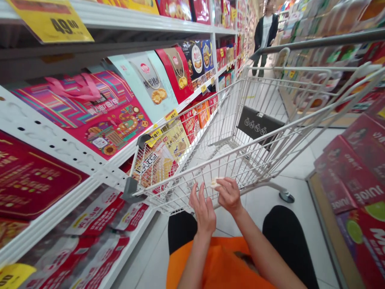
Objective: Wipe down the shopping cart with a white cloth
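Observation:
My right hand (229,196) pinches a small crumpled off-white piece (214,183) between thumb and fingers; I cannot make out what it is made of. Beside it on the left, my left hand (203,210) is raised with its fingers apart and nothing in it. Both hands are in front of the near side of a metal shopping cart (132,190), close to its wire wall. Through the wires, no goods show inside the cart. A black panel (258,125) with white symbols hangs on the cart's wire end.
Shelves (99,180) on the left hold gift boxes, among them a pink patterned box (117,116) and a pale blue box (150,86). Red juice boxes (357,168) are stacked at right. A person (266,34) stands farther down the aisle. A cart wheel (286,197) rests on the tiles.

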`<state>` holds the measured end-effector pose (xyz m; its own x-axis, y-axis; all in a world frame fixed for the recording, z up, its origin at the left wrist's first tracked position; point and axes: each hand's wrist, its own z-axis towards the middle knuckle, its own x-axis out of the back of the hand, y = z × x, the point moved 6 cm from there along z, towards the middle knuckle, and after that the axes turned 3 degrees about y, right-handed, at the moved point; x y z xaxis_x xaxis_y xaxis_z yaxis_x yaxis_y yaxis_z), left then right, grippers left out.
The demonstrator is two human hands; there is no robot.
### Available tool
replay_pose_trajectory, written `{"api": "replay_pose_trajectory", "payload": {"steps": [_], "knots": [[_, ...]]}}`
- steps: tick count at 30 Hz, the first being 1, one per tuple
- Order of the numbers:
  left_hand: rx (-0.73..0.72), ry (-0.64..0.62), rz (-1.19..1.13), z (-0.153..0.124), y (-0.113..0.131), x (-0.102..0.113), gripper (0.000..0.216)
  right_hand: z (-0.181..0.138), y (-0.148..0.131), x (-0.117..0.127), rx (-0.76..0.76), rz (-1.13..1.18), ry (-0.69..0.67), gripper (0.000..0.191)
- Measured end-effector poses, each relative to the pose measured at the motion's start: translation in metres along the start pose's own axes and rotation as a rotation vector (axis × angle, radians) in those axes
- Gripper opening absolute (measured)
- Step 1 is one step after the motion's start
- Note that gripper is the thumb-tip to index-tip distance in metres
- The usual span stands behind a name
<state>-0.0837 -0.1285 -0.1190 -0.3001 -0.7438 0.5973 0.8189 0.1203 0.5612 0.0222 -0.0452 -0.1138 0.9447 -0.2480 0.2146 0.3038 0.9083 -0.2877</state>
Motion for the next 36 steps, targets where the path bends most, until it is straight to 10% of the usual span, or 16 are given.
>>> {"api": "replay_pose_trajectory", "payload": {"steps": [6,15,24,30,36], "knots": [[0.040,0.070,-0.032,-0.004,0.007,-0.001,0.048,0.004,0.065,0.050,-0.142,-0.241,0.257,0.032],[-0.016,-0.126,0.040,0.006,0.029,-0.033,0.050,-0.009,0.018,0.014,-0.062,-0.132,0.111,0.031],[-0.011,-0.209,0.168,0.018,0.021,-0.049,0.049,-0.005,0.091,0.063,-0.183,-0.365,0.412,0.020],[-0.105,-0.188,0.116,0.026,0.015,-0.055,0.045,-0.013,0.056,0.031,-0.050,-0.326,0.145,0.028],[-0.132,-0.255,0.103,0.035,0.010,-0.049,0.043,-0.009,0.129,0.078,-0.241,-0.390,0.369,0.021]]}}
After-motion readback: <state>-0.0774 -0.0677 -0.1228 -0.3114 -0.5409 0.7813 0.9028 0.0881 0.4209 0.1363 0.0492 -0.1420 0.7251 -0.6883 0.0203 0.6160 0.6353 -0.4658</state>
